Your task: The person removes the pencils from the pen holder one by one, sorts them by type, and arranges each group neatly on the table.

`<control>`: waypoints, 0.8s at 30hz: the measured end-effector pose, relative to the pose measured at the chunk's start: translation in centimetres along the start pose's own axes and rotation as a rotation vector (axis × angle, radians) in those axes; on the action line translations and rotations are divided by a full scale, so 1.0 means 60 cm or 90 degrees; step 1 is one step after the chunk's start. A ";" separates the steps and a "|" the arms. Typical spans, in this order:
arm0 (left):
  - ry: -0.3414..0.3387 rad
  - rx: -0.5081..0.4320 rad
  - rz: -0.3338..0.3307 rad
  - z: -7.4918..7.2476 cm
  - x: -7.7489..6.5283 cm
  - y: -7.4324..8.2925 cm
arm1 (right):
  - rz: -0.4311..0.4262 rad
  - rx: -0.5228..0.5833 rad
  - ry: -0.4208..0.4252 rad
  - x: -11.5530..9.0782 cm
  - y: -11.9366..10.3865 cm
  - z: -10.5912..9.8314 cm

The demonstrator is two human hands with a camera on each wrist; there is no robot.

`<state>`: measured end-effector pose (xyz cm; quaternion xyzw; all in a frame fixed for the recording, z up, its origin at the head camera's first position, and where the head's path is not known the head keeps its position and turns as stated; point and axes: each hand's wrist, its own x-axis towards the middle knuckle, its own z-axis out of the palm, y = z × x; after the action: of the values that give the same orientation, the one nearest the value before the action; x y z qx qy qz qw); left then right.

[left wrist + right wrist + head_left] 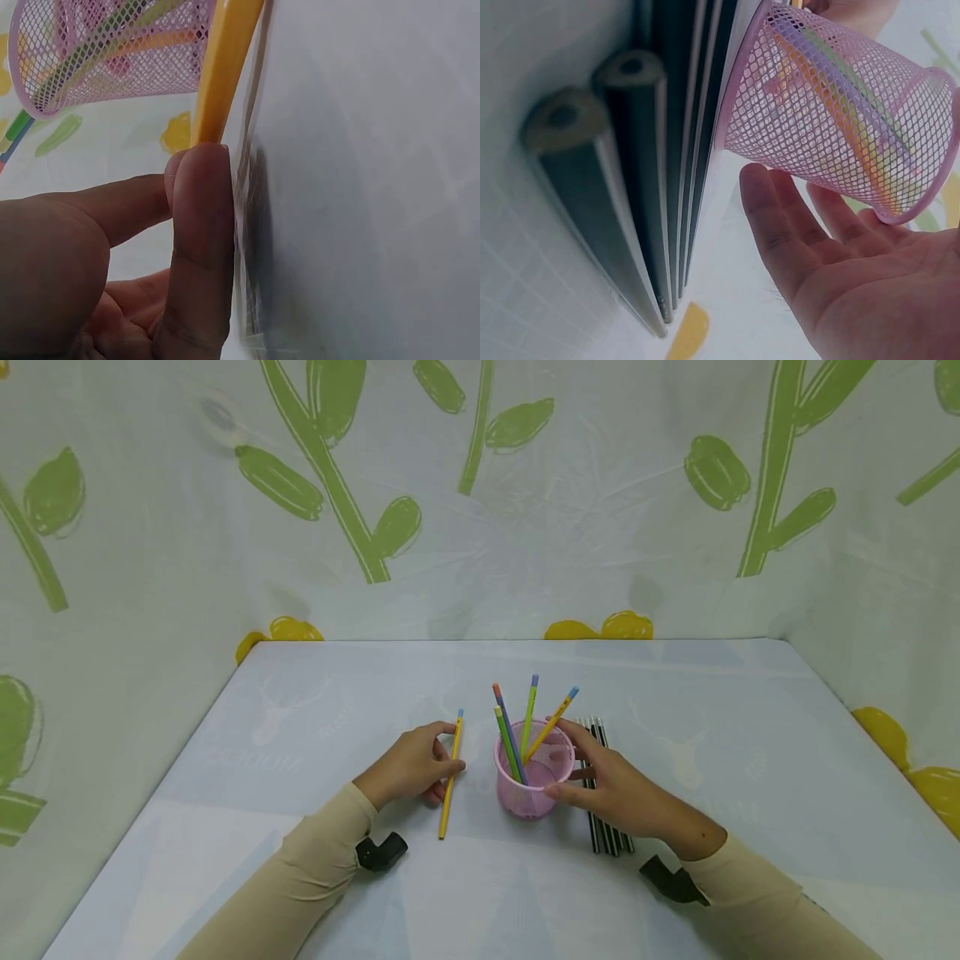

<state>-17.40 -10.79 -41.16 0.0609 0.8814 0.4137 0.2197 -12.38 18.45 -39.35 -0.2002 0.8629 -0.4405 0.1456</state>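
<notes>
A yellow pencil [452, 777] with a blue end lies along the table. My left hand [412, 764] pinches it between thumb and fingers, and its yellow shaft [225, 67] shows close up in the left wrist view. To its right stands a pink mesh pencil cup [527, 802], upright, with several green, blue and yellow pencils leaning inside. My right hand [618, 785] holds the cup's right side, thumb and a finger at the rim. Part of that grip is hidden in the right wrist view, where the other fingers [769, 217] lie loosely beside the mesh.
Several dark pencils [607, 835] lie side by side on the table, partly beneath my right hand. The pale table [225, 860] meets a leaf-printed cloth backdrop [562, 527] at its far edge. Black wrist cameras [382, 852] sit under both sleeves.
</notes>
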 end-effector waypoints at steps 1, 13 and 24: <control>0.001 0.003 -0.001 0.000 0.000 0.000 | 0.001 0.000 0.000 0.000 0.000 0.000; 0.003 0.000 0.005 0.002 -0.001 -0.002 | 0.014 0.001 0.001 0.000 0.003 0.000; -0.002 -0.009 0.007 0.003 -0.003 0.000 | 0.004 0.006 0.000 -0.001 0.003 0.001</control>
<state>-17.17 -10.70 -41.18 0.0647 0.8777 0.4210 0.2197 -12.36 18.56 -39.54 -0.1967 0.8616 -0.4439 0.1479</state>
